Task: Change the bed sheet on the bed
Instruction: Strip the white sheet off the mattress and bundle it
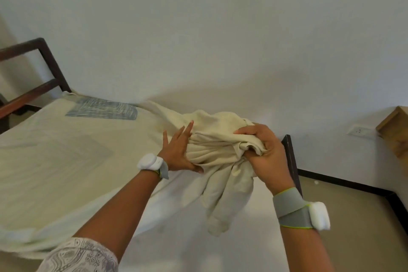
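A cream bed sheet point(218, 139) is gathered into a bunch above the bed's near right corner, with its loose end hanging down. My right hand point(265, 152) grips the bunch from the right, fingers curled into the folds. My left hand point(178, 150) lies flat against the bunch's left side with straight fingers and the thumb under the cloth. The rest of the sheet point(55, 161) still spreads over the mattress to the left. The bed's dark wooden frame point(44, 66) shows at the far left end.
A blue-grey patterned patch point(101, 109) lies on the bed near the wall. A dark bedpost point(291, 161) stands just behind my right hand. A wooden piece of furniture point(395, 130) and a wall socket point(358, 131) are at the right. Beige floor point(353, 216) lies below right.
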